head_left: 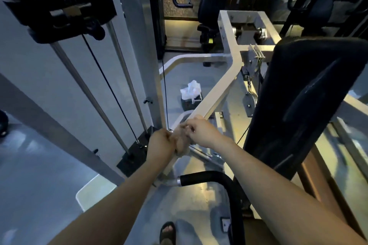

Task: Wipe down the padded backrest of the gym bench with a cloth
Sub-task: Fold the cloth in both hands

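In the head view, a small crumpled beige cloth [180, 145] is held between both hands. The left hand [161, 141] is curled round its lower part, and the right hand [201, 133] pinches its upper edge with bent fingers. The black padded vinyl backrest [310, 93] stands to the right of the right hand, apart from it and untouched. The cloth is held just in front of a white painted metal frame bar [215, 93] and near a thin black cable [165, 95]. A snag there, or a drop to the floor, could be expected if either grip were loosened. A bunched cloth would probably leave strips of the pad unwiped. No brand, label or writing can be read.
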Tool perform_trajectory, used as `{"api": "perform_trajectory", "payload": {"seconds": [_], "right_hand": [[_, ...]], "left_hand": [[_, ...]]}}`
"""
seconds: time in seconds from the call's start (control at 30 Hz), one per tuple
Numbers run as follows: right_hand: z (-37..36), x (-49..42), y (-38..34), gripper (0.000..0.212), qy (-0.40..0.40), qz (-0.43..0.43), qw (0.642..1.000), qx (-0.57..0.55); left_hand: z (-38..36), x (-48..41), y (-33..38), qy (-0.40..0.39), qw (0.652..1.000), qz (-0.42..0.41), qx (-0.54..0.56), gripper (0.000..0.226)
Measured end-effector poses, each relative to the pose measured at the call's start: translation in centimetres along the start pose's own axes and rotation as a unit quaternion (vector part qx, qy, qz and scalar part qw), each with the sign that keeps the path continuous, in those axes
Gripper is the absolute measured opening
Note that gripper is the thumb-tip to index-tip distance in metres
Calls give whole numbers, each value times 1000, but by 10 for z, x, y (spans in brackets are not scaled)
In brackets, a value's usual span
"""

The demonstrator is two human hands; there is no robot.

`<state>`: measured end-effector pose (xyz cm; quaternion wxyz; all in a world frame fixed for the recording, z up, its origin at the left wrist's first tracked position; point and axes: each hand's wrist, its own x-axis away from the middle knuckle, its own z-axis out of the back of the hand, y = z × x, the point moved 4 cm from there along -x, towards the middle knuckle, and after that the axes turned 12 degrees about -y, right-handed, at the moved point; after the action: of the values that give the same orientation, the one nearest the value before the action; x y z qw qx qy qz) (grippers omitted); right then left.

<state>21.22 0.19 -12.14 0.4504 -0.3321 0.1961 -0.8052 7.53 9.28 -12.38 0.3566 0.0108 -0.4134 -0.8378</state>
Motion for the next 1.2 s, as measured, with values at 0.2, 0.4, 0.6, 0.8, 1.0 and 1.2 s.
{"api": "perform_trajectory", "payload": {"seconds": [0.2,0.4,0.6,0.8,1.0,1.2], "right_hand": [[11,1,5,15,16,39,999,-11],[56,63,22,12,60,68,986,-139],[92,168,102,18,122,76,971,-190],[105,269,195,18,174,41,964,-199],[118,321,238,11,220,49,947,-228],[134,342,246,23,249,59,933,-253]], "left_hand": [[13,-5,13,9,997,-76,32,16],[-3,18,80,-37,984,-141,101,8],[-84,43,147,-49,983,-148,101,15],[-178,81,211,-134,974,-141,116,4],[-223,114,264,-160,957,-161,183,10],[-239,124,305,-226,934,-164,222,26]]}}
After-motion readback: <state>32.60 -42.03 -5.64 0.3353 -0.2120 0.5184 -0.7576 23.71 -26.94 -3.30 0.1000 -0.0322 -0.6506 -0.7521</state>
